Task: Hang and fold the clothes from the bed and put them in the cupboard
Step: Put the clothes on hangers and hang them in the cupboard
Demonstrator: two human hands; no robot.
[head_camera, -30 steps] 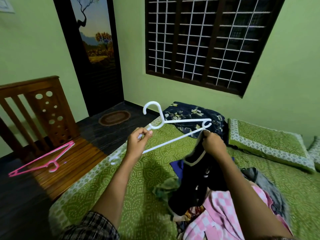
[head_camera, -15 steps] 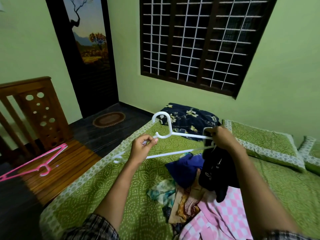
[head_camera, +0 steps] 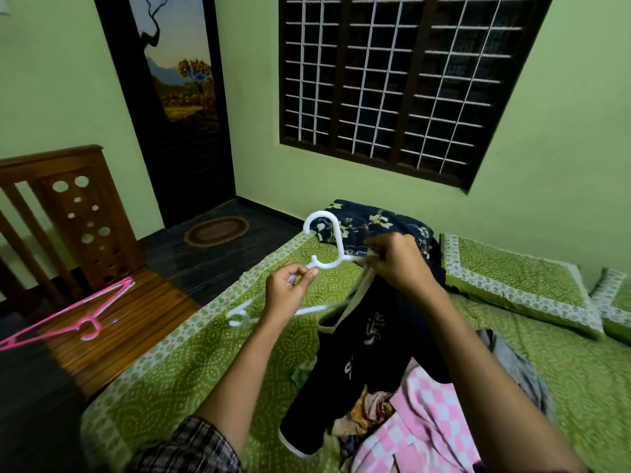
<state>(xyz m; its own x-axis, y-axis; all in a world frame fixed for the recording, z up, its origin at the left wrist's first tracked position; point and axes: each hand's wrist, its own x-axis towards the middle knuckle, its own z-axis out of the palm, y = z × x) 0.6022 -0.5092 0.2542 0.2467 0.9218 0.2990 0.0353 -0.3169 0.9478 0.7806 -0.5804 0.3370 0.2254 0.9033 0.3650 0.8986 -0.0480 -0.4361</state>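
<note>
A white plastic hanger (head_camera: 324, 245) is held above the bed, its hook pointing up. My left hand (head_camera: 288, 290) pinches the hanger's left arm near the neck. My right hand (head_camera: 397, 262) grips the white-trimmed collar of a black garment (head_camera: 355, 363) at the hanger's right arm. The garment has white print and hangs down over the pile of clothes (head_camera: 420, 421), which holds pink checked and patterned pieces. The hanger's right end is hidden behind my right hand and the garment.
The bed has a green patterned sheet (head_camera: 191, 363), a dark floral pillow (head_camera: 368, 225) and green pillows (head_camera: 512, 285) at the head. A pink hanger (head_camera: 73, 314) lies on a wooden bench beside a wooden chair back (head_camera: 68, 213). A door mat (head_camera: 216, 231) lies by the dark door.
My right hand has drawn the black garment's collar further left along the hanger, toward the neck. The garment now hangs longer beneath the hanger. My left hand keeps its hold.
</note>
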